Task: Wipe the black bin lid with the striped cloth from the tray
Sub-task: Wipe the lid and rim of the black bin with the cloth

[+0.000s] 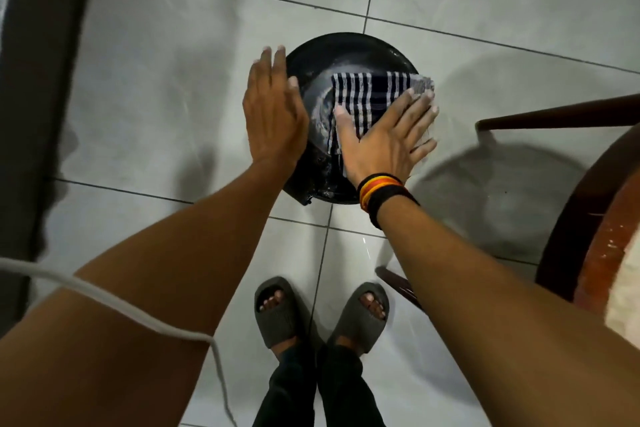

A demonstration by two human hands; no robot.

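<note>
The round black bin lid [341, 55] sits on top of the bin on the tiled floor, with pale dusty smears across its top. The dark blue and white striped cloth [367, 94] lies spread over the lid's right half. My right hand [384, 142] presses flat on the cloth with fingers spread; bands circle that wrist. My left hand [273, 114] rests flat against the lid's left edge, fingers together, holding nothing.
A dark wooden round table [575, 218] stands at the right, one leg [554, 114] reaching toward the bin. A dark strip [38, 97] runs along the left. A white cable [138, 315] crosses my left arm. My feet in grey slippers [318, 312] stand just behind the bin.
</note>
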